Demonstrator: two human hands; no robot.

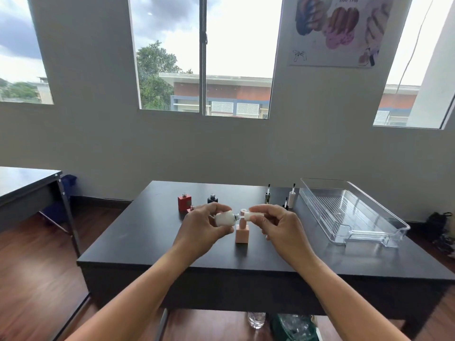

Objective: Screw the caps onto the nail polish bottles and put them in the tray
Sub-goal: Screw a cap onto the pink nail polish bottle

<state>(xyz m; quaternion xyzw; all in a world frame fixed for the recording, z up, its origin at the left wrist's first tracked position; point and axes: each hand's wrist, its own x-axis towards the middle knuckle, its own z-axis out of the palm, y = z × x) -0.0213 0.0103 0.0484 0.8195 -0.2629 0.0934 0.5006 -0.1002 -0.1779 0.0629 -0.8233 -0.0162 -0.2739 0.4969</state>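
Note:
My left hand point(204, 226) grips a white nail polish bottle point(225, 217) tilted sideways, its silver neck pointing right. My right hand point(278, 226) pinches a white cap point(254, 215), whose brush stem enters the bottle's neck. Both are held above the dark table point(138, 242). Under them stands a capped pink bottle point(242, 232). An uncapped red bottle point(184, 202) and an uncapped dark bottle point(212, 198) stand behind my left hand. A clear plastic tray point(354, 212) with nothing in it lies at the right.
Three loose caps with brushes pointing up stand near the tray's left side: a dark one point(268, 196), a white one point(292, 197) and a small black one point(285, 203). Another small bottle point(192, 207) peeks out behind my left hand. A second table point(22, 185) stands at left.

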